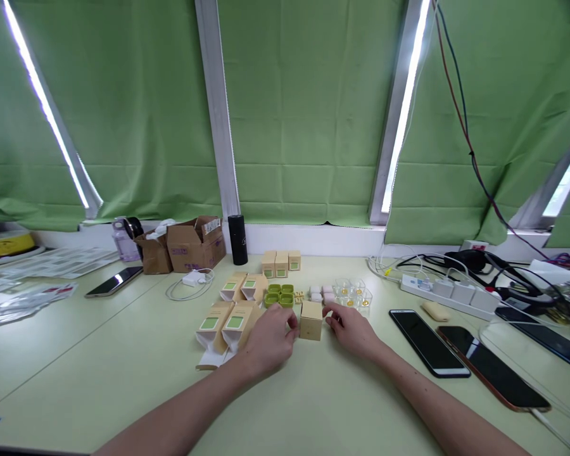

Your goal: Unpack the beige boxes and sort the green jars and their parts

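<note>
A small closed kraft-paper box stands upright on the table in front of me, between my two hands. My left hand is just left of it, fingers loosely curled and apart, with nothing visible in them. On the box's right side is my right hand, its index finger and thumb apart close to the box; whether they touch it I cannot tell. Behind the box lie green square trays, small gold pieces, pale pink-white pieces and clear cups with gold centres.
Unfolded kraft boxes with green labels lie left of my hands. Finished-looking small boxes stand farther back. Phones, a power strip and cables are at right. A cardboard carton and black cylinder stand at back left.
</note>
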### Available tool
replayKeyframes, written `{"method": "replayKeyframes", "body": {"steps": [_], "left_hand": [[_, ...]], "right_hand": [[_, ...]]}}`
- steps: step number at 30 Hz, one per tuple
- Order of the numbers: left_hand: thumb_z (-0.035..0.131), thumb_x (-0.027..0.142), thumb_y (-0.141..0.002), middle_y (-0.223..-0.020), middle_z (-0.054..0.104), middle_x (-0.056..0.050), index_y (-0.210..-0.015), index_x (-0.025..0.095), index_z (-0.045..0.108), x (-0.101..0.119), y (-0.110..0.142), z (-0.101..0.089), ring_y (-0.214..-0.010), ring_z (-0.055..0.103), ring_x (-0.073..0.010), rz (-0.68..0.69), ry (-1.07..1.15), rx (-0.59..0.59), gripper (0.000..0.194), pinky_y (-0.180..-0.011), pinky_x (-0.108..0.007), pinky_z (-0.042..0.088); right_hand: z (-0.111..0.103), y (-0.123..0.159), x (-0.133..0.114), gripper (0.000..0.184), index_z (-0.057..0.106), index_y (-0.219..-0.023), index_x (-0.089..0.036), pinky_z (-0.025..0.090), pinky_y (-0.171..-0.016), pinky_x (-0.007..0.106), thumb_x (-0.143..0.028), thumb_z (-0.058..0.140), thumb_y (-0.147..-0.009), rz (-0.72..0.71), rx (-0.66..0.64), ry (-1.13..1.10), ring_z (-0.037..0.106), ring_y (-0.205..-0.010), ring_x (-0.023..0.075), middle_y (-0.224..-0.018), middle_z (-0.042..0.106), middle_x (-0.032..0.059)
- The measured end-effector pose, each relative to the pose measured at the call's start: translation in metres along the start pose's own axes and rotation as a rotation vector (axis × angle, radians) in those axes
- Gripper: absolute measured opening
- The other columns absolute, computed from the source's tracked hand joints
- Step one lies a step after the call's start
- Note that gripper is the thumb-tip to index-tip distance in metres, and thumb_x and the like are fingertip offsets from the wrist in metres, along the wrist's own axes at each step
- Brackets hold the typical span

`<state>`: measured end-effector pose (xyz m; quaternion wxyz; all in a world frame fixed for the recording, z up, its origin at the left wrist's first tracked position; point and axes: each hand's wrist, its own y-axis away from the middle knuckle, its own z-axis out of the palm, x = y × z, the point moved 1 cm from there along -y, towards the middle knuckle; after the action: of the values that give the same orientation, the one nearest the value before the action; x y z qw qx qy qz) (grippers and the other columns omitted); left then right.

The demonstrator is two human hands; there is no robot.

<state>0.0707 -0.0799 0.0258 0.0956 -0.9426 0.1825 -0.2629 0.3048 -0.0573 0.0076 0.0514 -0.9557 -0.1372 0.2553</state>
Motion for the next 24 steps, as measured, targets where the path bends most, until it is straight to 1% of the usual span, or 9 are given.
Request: {"method": "replayKeyframes", "body": {"steps": [1, 3, 5, 7, 12, 15, 17, 21, 24], "left_hand": [[0.066, 0.024, -0.083, -0.104, 0.068, -0.009, -0.092, 0.023, 0.066, 0.0, 0.0, 0.0, -0.101, 0.064, -0.0273, -0.026, 0.024, 0.008, 0.009, -0.088, -0.039, 0.051], [0.07, 0.03, -0.083, -0.117, 0.065, -0.011, -0.112, 0.024, 0.065, 0.001, 0.0, 0.0, -0.114, 0.061, -0.0289, -0.058, 0.1, 0.002, 0.03, -0.097, -0.041, 0.05], [0.071, 0.032, -0.083, -0.13, 0.061, -0.011, -0.131, 0.026, 0.058, 0.003, 0.0, 0.001, -0.126, 0.055, -0.0291, -0.067, 0.18, -0.03, 0.05, -0.106, -0.042, 0.046], [0.07, 0.032, -0.083, -0.135, 0.058, -0.011, -0.138, 0.026, 0.054, 0.006, 0.001, 0.003, -0.13, 0.053, -0.029, -0.078, 0.221, -0.056, 0.058, -0.11, -0.041, 0.043], [0.071, 0.031, -0.081, -0.124, 0.061, -0.011, -0.123, 0.022, 0.061, 0.013, -0.001, 0.006, -0.124, 0.054, -0.0307, -0.104, 0.224, -0.027, 0.043, -0.105, -0.041, 0.044], [0.072, 0.032, -0.081, -0.12, 0.062, -0.011, -0.117, 0.022, 0.063, 0.012, -0.002, 0.01, -0.121, 0.055, -0.0313, -0.108, 0.227, -0.009, 0.039, -0.103, -0.042, 0.045], [0.074, 0.033, -0.081, -0.117, 0.063, -0.01, -0.113, 0.022, 0.064, 0.01, -0.003, 0.012, -0.119, 0.056, -0.0315, -0.097, 0.23, 0.008, 0.036, -0.102, -0.044, 0.045], [0.077, 0.034, -0.081, -0.116, 0.063, -0.009, -0.115, 0.022, 0.062, 0.008, -0.002, 0.014, -0.118, 0.057, -0.0315, -0.034, 0.209, 0.131, 0.04, -0.099, -0.045, 0.048], [0.077, 0.028, -0.083, -0.119, 0.063, -0.01, -0.121, 0.022, 0.056, 0.009, 0.0, 0.012, -0.118, 0.058, -0.0306, 0.098, 0.157, 0.259, 0.044, -0.099, -0.047, 0.05]], "right_hand": [[0.0, 0.0, -0.001, 0.025, 0.066, -0.112, -0.029, 0.036, -0.069, 0.025, -0.019, 0.048, -0.097, -0.007, 0.002, -0.005, 0.066, -0.086, 0.0174, -0.096, 0.075, -0.0004], [0.0, 0.001, -0.002, 0.029, 0.066, -0.117, -0.03, 0.036, -0.07, 0.025, -0.018, 0.048, -0.097, -0.017, 0.0, -0.012, 0.066, -0.089, 0.018, -0.097, 0.075, -0.0004], [0.0, 0.002, -0.003, 0.033, 0.065, -0.122, -0.031, 0.036, -0.07, 0.025, -0.017, 0.048, -0.096, -0.017, -0.009, -0.023, 0.066, -0.088, 0.0184, -0.097, 0.075, 0.0], [0.0, 0.002, -0.003, 0.036, 0.065, -0.124, -0.031, 0.036, -0.07, 0.026, -0.016, 0.049, -0.095, -0.019, -0.015, -0.037, 0.065, -0.087, 0.0187, -0.096, 0.075, 0.0007], [0.001, 0.002, 0.0, 0.043, 0.066, -0.128, -0.032, 0.035, -0.068, 0.026, -0.012, 0.048, -0.094, -0.047, -0.018, -0.053, 0.065, -0.083, 0.019, -0.091, 0.075, 0.0003], [0.0, 0.001, -0.001, 0.048, 0.065, -0.131, -0.033, 0.035, -0.067, 0.026, -0.011, 0.046, -0.093, -0.049, -0.023, -0.046, 0.065, -0.082, 0.0194, -0.09, 0.075, 0.0007], [0.0, 0.001, -0.001, 0.048, 0.065, -0.133, -0.033, 0.035, -0.067, 0.027, -0.012, 0.047, -0.093, -0.049, -0.019, -0.052, 0.065, -0.084, 0.0199, -0.092, 0.076, 0.0012], [0.004, 0.0, 0.001, 0.04, 0.063, -0.13, -0.029, 0.036, -0.069, 0.027, -0.017, 0.05, -0.095, -0.027, -0.013, -0.078, 0.066, -0.086, 0.0207, -0.093, 0.076, 0.0012], [0.007, -0.002, 0.004, 0.037, 0.061, -0.129, -0.027, 0.037, -0.068, 0.028, -0.02, 0.051, -0.095, -0.007, -0.013, -0.08, 0.066, -0.085, 0.0208, -0.093, 0.075, 0.0015]]}}
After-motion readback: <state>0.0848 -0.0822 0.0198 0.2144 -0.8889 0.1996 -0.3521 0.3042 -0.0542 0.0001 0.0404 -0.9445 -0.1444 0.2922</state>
